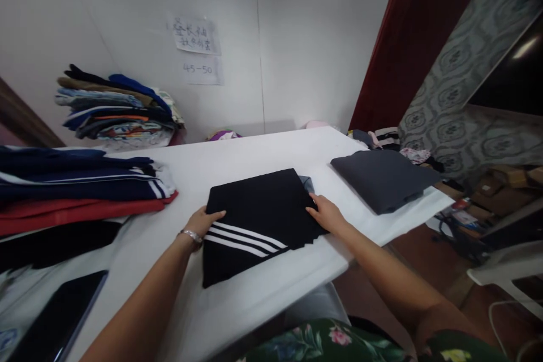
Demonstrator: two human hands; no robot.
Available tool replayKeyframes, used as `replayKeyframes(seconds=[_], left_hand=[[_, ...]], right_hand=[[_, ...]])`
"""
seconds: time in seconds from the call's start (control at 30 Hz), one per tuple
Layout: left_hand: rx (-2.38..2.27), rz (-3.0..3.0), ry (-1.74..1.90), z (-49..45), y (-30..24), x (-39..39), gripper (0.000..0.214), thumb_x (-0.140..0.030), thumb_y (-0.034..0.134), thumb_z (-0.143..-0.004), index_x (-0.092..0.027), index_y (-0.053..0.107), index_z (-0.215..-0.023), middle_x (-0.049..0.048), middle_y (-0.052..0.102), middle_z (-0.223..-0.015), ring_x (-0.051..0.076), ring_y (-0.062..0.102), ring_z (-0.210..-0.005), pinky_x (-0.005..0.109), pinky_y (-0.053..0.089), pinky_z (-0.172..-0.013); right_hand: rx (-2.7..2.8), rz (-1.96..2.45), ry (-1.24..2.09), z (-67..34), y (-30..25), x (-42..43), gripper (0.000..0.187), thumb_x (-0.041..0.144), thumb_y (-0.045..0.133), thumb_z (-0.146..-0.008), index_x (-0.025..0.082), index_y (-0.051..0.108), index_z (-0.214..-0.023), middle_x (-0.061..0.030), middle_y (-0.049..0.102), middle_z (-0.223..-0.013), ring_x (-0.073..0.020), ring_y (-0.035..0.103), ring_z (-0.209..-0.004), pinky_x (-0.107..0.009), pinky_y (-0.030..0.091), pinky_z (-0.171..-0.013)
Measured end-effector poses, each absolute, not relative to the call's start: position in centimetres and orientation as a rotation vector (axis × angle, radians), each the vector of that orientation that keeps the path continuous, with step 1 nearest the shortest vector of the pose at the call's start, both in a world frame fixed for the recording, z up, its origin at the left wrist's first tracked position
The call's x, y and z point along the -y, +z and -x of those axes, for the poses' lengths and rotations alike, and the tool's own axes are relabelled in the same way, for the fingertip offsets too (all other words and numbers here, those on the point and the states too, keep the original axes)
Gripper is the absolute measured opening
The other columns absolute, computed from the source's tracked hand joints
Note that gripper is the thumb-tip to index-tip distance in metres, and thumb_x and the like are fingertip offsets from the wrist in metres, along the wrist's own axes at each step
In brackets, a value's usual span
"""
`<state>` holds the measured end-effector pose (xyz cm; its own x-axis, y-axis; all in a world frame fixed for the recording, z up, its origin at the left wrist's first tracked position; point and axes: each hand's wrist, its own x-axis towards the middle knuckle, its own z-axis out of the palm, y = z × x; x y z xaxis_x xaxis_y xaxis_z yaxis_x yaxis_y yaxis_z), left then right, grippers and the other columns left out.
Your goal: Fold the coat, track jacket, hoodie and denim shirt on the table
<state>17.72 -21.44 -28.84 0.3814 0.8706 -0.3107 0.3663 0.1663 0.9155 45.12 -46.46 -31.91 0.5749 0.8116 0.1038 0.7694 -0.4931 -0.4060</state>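
Observation:
A folded black garment [258, 215] with three white stripes lies on the white table [263, 150] in front of me. My left hand [204, 220], with a bracelet on the wrist, rests against the garment's left edge, fingers stretched onto the cloth. My right hand [324, 212] lies flat on the garment's right edge, fingers out. Neither hand grips anything. A bit of grey cloth [308, 183] peeks out from under the garment's far right corner.
A folded dark grey garment [384, 178] lies at the table's right end. Stacks of folded clothes stand at left [80, 186] and back left [119, 110]. A dark phone [59, 319] lies at the near left. Boxes and a white chair [507, 271] stand on the floor at right.

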Motion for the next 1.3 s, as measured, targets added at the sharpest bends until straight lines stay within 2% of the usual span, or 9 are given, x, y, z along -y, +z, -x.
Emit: replayKeyframes(seconds=[0.2,0.4,0.57,0.7,0.83,0.93,1.0,1.1,1.3], left_hand=[[-1.265,-1.548,0.57,-17.6,-30.6,21.3,0.037,-0.033,0.078,-0.057,-0.017,0.066,-0.089,0.0051,0.074,-0.078,0.026,0.071,-0.081,0.034,0.055,-0.074],[-1.318,-1.675,0.592,-17.3,-29.6,21.9,0.04,-0.047,0.07,-0.068,-0.017,0.068,-0.094,0.0079,0.075,-0.091,0.028,0.069,-0.091,0.036,0.053,-0.082],[-1.371,-1.676,0.582,-17.1,-28.7,22.8,0.043,-0.046,0.063,-0.077,-0.017,0.066,-0.109,0.0074,0.074,-0.101,0.025,0.067,-0.101,0.033,0.051,-0.09],[-1.357,-1.669,0.597,-17.1,-29.2,22.7,0.048,-0.045,0.066,-0.075,-0.018,0.064,-0.115,0.006,0.075,-0.094,0.025,0.069,-0.097,0.033,0.052,-0.087],[-1.331,-1.658,0.602,-17.1,-30.2,22.3,0.049,-0.043,0.069,-0.073,-0.019,0.062,-0.116,0.0031,0.075,-0.079,0.024,0.071,-0.085,0.032,0.055,-0.079],[-1.298,-1.612,0.606,-17.1,-30.9,22.1,0.051,-0.04,0.069,-0.074,-0.019,0.06,-0.119,0.0033,0.075,-0.083,0.023,0.071,-0.083,0.03,0.055,-0.078],[-1.259,-1.569,0.615,-17.1,-31.5,21.9,0.054,-0.037,0.069,-0.075,-0.017,0.057,-0.123,0.0047,0.075,-0.088,0.022,0.071,-0.085,0.03,0.055,-0.078],[-1.211,-1.526,0.653,-17.2,-32.1,21.6,0.053,-0.033,0.07,-0.074,-0.017,0.057,-0.123,0.0056,0.075,-0.09,0.022,0.071,-0.088,0.031,0.054,-0.081],[-1.17,-1.445,0.685,-17.3,-32.5,21.5,0.051,-0.027,0.073,-0.071,-0.018,0.058,-0.12,0.0045,0.075,-0.089,0.022,0.071,-0.089,0.033,0.054,-0.085]], right_hand=[[1.318,2.492,0.005,-46.8,-29.7,44.9,0.041,0.045,0.049,-0.091,0.018,0.065,-0.117,-0.0131,0.051,-0.139,-0.0287,0.045,-0.129,-0.039,0.037,-0.105],[1.164,2.528,0.141,-47.7,-30.4,40.5,0.046,0.055,0.046,-0.09,0.017,0.071,-0.097,-0.012,0.046,-0.144,-0.0319,0.034,-0.138,-0.045,0.035,-0.108],[1.132,2.459,0.126,-47.8,-31.7,40.2,0.032,0.043,0.051,-0.088,0.017,0.07,-0.089,-0.0095,0.045,-0.146,-0.0303,0.029,-0.141,-0.045,0.033,-0.11],[1.152,2.428,-0.009,-48.0,-32.1,41.4,0.027,0.038,0.05,-0.088,0.018,0.068,-0.081,-0.0077,0.047,-0.145,-0.027,0.029,-0.142,-0.043,0.029,-0.113],[1.087,2.52,0.062,-47.8,-32.2,41.8,0.026,0.036,0.05,-0.088,0.017,0.068,-0.089,-0.0104,0.051,-0.141,-0.0274,0.037,-0.137,-0.042,0.032,-0.11],[1.118,2.549,0.043,-47.5,-31.8,41.8,0.029,0.036,0.05,-0.088,0.016,0.067,-0.101,-0.0139,0.051,-0.14,-0.029,0.041,-0.133,-0.045,0.033,-0.108],[1.149,2.553,-0.04,-46.9,-31.2,41.7,0.04,0.037,0.052,-0.088,0.014,0.059,-0.12,-0.0165,0.044,-0.146,-0.031,0.036,-0.136,-0.05,0.03,-0.109],[1.341,2.439,-0.115,-44.9,-29.8,40.7,0.059,0.04,0.049,-0.09,0.013,0.04,-0.142,-0.0159,0.028,-0.155,-0.0301,0.019,-0.145,-0.052,0.018,-0.114],[1.93,2.039,0.148,-41.3,-28.2,35.2,0.07,0.061,0.035,-0.092,0.019,0.031,-0.149,-0.0092,0.019,-0.159,-0.0238,0.008,-0.148,-0.046,0.009,-0.118]])
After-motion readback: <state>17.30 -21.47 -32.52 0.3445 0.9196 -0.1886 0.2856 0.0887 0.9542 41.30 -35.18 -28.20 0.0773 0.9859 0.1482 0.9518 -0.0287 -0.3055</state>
